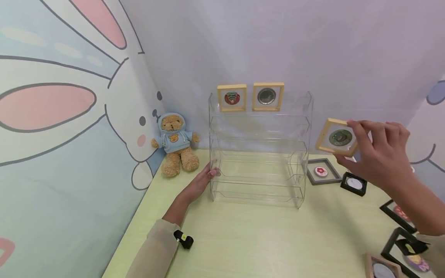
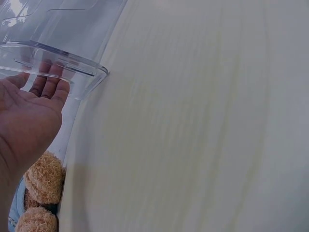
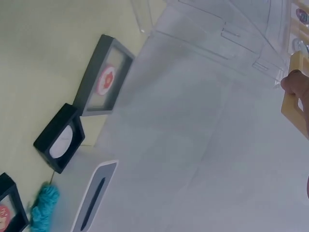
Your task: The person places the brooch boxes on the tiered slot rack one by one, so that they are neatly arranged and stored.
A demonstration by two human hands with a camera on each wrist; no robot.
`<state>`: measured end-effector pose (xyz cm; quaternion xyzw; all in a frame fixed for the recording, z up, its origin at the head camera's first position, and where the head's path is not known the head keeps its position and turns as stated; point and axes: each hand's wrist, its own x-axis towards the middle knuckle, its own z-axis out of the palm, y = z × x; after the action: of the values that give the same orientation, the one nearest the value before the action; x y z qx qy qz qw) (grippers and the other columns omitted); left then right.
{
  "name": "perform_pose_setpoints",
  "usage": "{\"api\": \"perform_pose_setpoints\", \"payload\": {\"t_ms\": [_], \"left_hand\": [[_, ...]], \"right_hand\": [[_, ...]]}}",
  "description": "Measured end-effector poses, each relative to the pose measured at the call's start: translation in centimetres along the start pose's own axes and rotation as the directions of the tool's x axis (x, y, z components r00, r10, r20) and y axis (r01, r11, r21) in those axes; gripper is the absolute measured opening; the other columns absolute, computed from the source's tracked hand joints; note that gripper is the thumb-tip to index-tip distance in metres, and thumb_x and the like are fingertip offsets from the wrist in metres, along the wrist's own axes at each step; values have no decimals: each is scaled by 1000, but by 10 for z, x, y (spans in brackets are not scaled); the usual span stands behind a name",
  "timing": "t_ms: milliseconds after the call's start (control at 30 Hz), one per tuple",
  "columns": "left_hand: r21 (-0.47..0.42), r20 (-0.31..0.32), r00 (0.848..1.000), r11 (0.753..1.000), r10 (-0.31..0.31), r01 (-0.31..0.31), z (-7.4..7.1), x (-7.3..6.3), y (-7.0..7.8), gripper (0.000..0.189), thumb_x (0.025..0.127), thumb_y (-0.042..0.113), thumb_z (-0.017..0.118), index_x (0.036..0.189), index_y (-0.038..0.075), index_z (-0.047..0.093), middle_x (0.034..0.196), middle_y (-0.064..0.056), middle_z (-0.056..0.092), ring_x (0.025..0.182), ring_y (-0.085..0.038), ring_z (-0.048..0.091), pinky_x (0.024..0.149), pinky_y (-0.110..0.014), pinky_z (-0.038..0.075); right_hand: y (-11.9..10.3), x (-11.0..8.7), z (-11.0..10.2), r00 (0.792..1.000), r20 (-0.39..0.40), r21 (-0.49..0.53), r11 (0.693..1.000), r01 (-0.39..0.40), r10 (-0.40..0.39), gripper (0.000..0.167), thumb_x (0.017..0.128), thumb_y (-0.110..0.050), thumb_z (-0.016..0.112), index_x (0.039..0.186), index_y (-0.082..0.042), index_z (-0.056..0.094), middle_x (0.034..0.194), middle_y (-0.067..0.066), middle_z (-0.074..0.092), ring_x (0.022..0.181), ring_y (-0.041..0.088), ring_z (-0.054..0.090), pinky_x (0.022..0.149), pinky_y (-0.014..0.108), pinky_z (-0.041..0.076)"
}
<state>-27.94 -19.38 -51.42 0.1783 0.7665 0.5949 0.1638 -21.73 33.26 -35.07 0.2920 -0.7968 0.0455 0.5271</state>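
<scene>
The pale green table [image 1: 243, 239] spread across the lower middle of the frame, and the clear tiered rack [image 1: 259, 141] stood upright on it at centre. The brown bear [image 1: 177, 143] in a blue hoodie sat left of the rack.

Good handling here called, in my judgement, for a still rack and a slow carrying hand: whatever was held was best pinched by its edges, fingers off its face, and kept clear of the rack's sides, where a knock could have upset what stood on the top tier.

The right hand [image 1: 382, 154], at the right of the frame, was bent into a pinch, thumb below and fingers above. The left hand [image 1: 199, 184], left of centre, lay mostly unfolded at the rack's left side, fingers lightly bent; with some of them seen through plastic in the left wrist view, how firmly they pressed could not be told.

The held wooden frame [image 1: 337, 137] sat tilted in that pinch, just right of the rack, a round green piece showing inside. Below it lay the grey frame [image 1: 323, 171]; two smaller wooden frames [image 1: 231, 98] [image 1: 267, 96] stood on the top tier, upper middle, and the black frame [image 1: 354, 184] lay beside the grey one.
</scene>
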Motion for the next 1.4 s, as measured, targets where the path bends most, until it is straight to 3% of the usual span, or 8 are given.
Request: {"api": "perform_pose_setpoints", "payload": {"t_ms": [133, 300, 400, 533, 667, 1000, 1233, 1400], "left_hand": [[-8, -2, 1000, 1000, -2, 2, 0, 0, -1, 73, 117, 61, 39, 178, 28, 17, 157, -16, 54, 158, -33, 43, 138, -59, 21], [-34, -4, 1000, 999, -9, 9, 0, 0, -1, 74, 117, 60, 40, 178, 26, 16, 159, -17, 53, 160, -34, 41, 139, -59, 20], [-26, 0, 1000, 1000, 3, -3, 0, 1, -2, 73, 118, 59, 40, 178, 28, 17, 158, -18, 54, 158, -35, 42, 138, -59, 20], [-18, 4, 1000, 1000, 12, -12, -1, 2, -2, 71, 118, 59, 40, 178, 29, 16, 157, -19, 54, 157, -35, 44, 138, -59, 21], [-19, 0, 1000, 1000, 9, -9, -1, 3, -2, 73, 118, 59, 40, 179, 27, 16, 157, -18, 54, 157, -34, 43, 138, -59, 21], [-23, -2, 1000, 999, 23, -23, -1, 3, -1, 71, 119, 55, 41, 177, 21, 19, 152, -16, 54, 154, -31, 43, 137, -57, 22], [-40, 0, 1000, 999, 24, -24, 0, 0, 1, 71, 119, 53, 41, 178, 21, 17, 151, -15, 53, 154, -31, 42, 137, -57, 21], [-41, 9, 999, 999, 31, -30, 0, 1, 0, 72, 119, 54, 42, 178, 22, 17, 152, -17, 53, 155, -32, 42, 138, -58, 20]], "right_hand": [[-9, 21, 10, 1000, -12, 26, 1000, 5, -5, 85, 105, -70, 44, 147, 3, 61, 126, 35, 55, 106, 54, 35, 95, 79, 27], [-14, 48, 23, 996, 57, 40, 997, 62, -65, 86, 106, -68, 43, 154, 2, 56, 128, 34, 55, 108, 55, 38, 97, 80, 27], [-19, 63, 31, 988, 115, 48, 994, 99, -104, 84, 101, -56, 63, 159, 2, 51, 132, 35, 54, 110, 55, 40, 99, 82, 27], [-28, 82, 45, 977, 138, 23, 987, 158, -160, 104, 74, -32, 95, 161, 2, 49, 135, 33, 55, 112, 52, 44, 100, 82, 31], [-38, 99, 62, 971, 133, -25, 979, 204, -199, 117, 61, -27, 107, 160, 1, 51, 135, 28, 56, 115, 48, 47, 102, 79, 35], [-66, 128, 98, 944, 238, -94, 961, 258, -230, 109, 81, -36, 100, 168, -6, 44, 151, 20, 56, 134, 42, 48, 110, 77, 35], [-80, 142, 119, 935, 295, -31, 976, 216, -197, 102, 82, -33, 101, 166, -10, 48, 155, 18, 55, 141, 41, 47, 113, 77, 36], [-88, 147, 133, 911, 349, -46, 967, 252, -221, 100, 82, -33, 101, 165, -10, 50, 155, 15, 57, 143, 38, 47, 113, 75, 39]]}}
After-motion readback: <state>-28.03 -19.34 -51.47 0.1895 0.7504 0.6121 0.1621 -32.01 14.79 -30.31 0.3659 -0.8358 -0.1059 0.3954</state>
